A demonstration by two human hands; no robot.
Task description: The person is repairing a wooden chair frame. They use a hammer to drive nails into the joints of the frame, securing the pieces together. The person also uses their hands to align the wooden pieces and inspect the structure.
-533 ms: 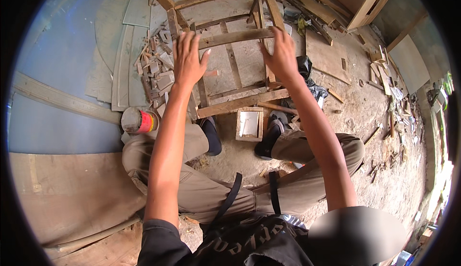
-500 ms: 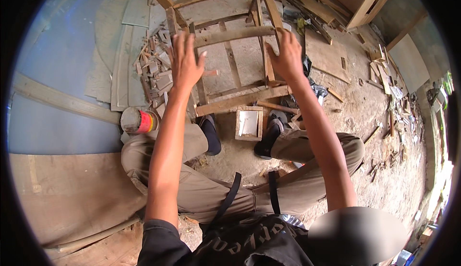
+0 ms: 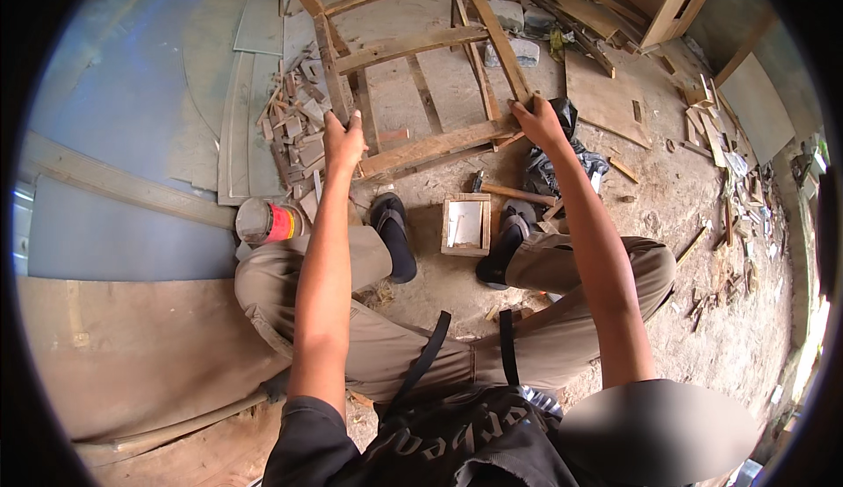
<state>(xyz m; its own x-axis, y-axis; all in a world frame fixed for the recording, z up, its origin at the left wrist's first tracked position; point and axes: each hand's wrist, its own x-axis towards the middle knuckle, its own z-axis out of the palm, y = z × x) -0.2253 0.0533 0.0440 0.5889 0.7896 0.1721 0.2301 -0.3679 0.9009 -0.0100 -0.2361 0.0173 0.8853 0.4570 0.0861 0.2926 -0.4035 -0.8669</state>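
Note:
A bare wooden chair frame (image 3: 413, 46) of posts and crossbars stands in front of me, beyond my feet. My left hand (image 3: 345, 143) is closed round the near end of its left post, thumb up. On the right, my right hand (image 3: 539, 122) grips the near end of the other post, beside the lower crossbar. Between my feet sits a small wooden box (image 3: 466, 225) with a white inside. A hammer (image 3: 520, 194) with a wooden handle lies just beyond it, its head toward the left.
A can with a red label (image 3: 279, 223) stands by my left knee. Wood offcuts (image 3: 299, 127) are heaped left of the frame. Black plastic (image 3: 566, 164) lies at the right, near concrete blocks (image 3: 512, 51). Boards (image 3: 606, 92) and scraps cover the floor farther right.
My hands were spread with fingers stretched over the frame's sides; they have come nearer and closed on its post ends. The frame has shifted and tilted, uncovering more of the hammer.

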